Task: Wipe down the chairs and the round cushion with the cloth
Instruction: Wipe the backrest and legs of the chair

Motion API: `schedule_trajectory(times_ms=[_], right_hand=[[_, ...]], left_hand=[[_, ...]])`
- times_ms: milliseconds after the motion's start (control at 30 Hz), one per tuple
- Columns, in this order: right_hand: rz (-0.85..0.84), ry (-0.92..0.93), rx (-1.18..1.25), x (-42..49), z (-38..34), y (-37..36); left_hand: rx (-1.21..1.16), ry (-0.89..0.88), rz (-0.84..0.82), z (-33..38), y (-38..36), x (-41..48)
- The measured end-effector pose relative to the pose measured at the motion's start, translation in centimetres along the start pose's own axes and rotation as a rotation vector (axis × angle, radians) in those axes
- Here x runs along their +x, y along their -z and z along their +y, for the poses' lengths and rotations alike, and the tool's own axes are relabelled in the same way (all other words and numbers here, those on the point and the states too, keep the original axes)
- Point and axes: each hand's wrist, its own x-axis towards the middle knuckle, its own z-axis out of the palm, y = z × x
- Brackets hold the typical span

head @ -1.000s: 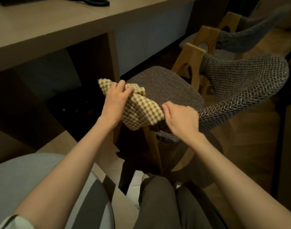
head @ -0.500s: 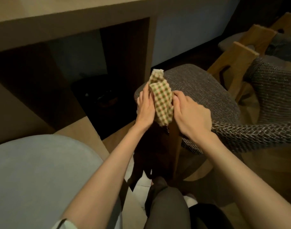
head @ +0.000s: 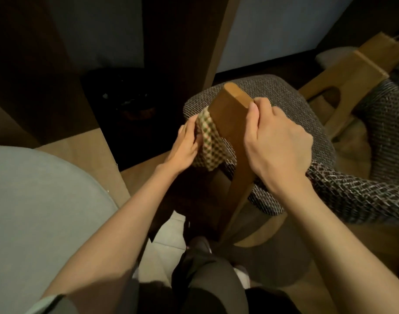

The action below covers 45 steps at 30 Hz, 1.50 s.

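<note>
— Any brand, label or writing to read on these things?

— None legible. The cloth [head: 206,141] is a plain green-and-cream check, and the chair [head: 282,123] has a grey-brown woven seat with no tag showing.

— Where is the cloth?

— Pressed against the left side of the chair's wooden post [head: 233,123], at the seat's near edge. The left hand [head: 186,147] is closed around it, fingers curled over the fabric, with a loose corner hanging below.

— And the other hand?

— The right hand [head: 276,143] grips the same post from the right, thumb lying along the wood and fingers wrapped behind it, knuckles over the seat.

— What else is around?

— A large pale round cushion [head: 42,211] fills the lower left, well apart from the cloth. A second chair [head: 352,71] with a light wooden frame stands at the upper right, just beside the first one's woven backrest [head: 363,193]. Behind, the worktop's upright wooden panel [head: 218,37] meets a pale wall, and a dark recess opens to its left; its contents are too dim to tell. The person's dark-trousered legs [head: 207,279] show at the bottom, above pale floor tiles [head: 164,241].
</note>
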Motion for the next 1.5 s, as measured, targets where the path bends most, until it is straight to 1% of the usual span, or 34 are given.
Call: schedule_trajectory(times_ms=[100, 167, 233, 300, 367, 433, 500, 600, 667, 767, 867, 933, 1000, 1033, 1100, 1133, 1233, 1267, 1300, 1367, 1400, 1433, 1500], right_hand=[[0.031, 0.002, 0.005, 0.0, 0.0, -0.3], [0.058, 0.015, 0.004, -0.1, -0.1, -0.4], [0.090, 0.032, -0.010, -0.6, 0.1, -0.6], [0.148, 0.087, 0.012, -1.8, 0.2, -0.9], [0.206, 0.205, 0.149, -4.0, 0.3, -1.5], [0.202, 0.347, 0.351, -7.0, 0.7, -2.8], [0.120, 0.380, 0.449, -9.4, 1.3, -4.4], [-0.091, 0.266, 0.468, -10.7, 1.9, -6.7], [-0.196, 0.190, 0.467, -10.5, 1.6, -8.1], [-0.265, 0.071, 0.518, -9.9, 0.6, -10.5], [-0.342, 0.009, 0.543, -9.4, -0.5, -12.6], [-0.358, -0.050, 0.561, -9.1, -1.0, -13.5], [-0.350, -0.102, 0.573, -8.8, -1.4, -14.3], [-0.348, -0.119, 0.586, -8.8, -1.5, -14.5], [-0.340, -0.138, 0.615, -8.7, -1.6, -14.7], [-0.337, -0.144, 0.628, -8.7, -1.6, -14.8], [-0.327, -0.156, 0.660, -8.7, -1.6, -14.9], [-0.325, -0.163, 0.668, -8.7, -1.6, -15.1], [-0.328, -0.171, 0.675, -8.7, -1.7, -15.2], [-0.331, -0.182, 0.694, -8.7, -1.7, -15.4], [-0.330, -0.184, 0.704, -8.7, -1.6, -15.5], [-0.334, -0.186, 0.709, -8.7, -1.6, -15.6], [-0.350, -0.192, 0.720, -8.8, -1.5, -15.8]], left_hand=[[-0.121, -0.114, 0.044, 1.7, -0.1, -0.1], [-0.123, -0.161, 0.056, 2.2, 0.2, -0.2], [-0.074, -0.170, 0.046, 2.1, 0.3, -0.2], [-0.045, -0.140, 0.096, 1.9, 0.0, -0.5], [-0.051, -0.087, 0.158, 1.8, -0.6, -0.5], [-0.040, -0.051, 0.205, 1.5, -1.5, -0.5], [-0.017, -0.009, 0.234, 0.8, -2.3, -0.3], [-0.030, 0.045, 0.247, -0.5, -3.3, 0.1], [-0.058, 0.052, 0.263, -1.2, -3.7, 0.5], [-0.083, 0.032, 0.315, -2.8, -4.6, 0.7], [-0.063, 0.000, 0.369, -3.5, -5.1, 0.4], [-0.011, -0.016, 0.347, -3.5, -4.9, 0.3], [0.012, -0.002, 0.272, -4.4, -4.8, 0.2], [0.012, 0.047, 0.198, -5.0, -4.6, 0.0], [0.130, 0.195, -0.023, -6.9, -4.4, -0.7], [0.163, 0.253, -0.096, -7.9, -4.3, -0.9], [0.118, 0.256, -0.025, -9.3, -4.1, -0.1], [0.133, 0.229, -0.002, -9.4, -4.1, 0.3], [0.104, 0.217, 0.018, -9.8, -4.2, 0.6], [-0.028, 0.224, 0.039, -10.6, -4.4, 1.0], [-0.065, 0.249, 0.030, -11.1, -4.5, 1.0], [-0.053, 0.286, 0.005, -11.5, -4.6, 1.1], [0.032, 0.354, -0.061, -12.7, -4.9, 1.4]])
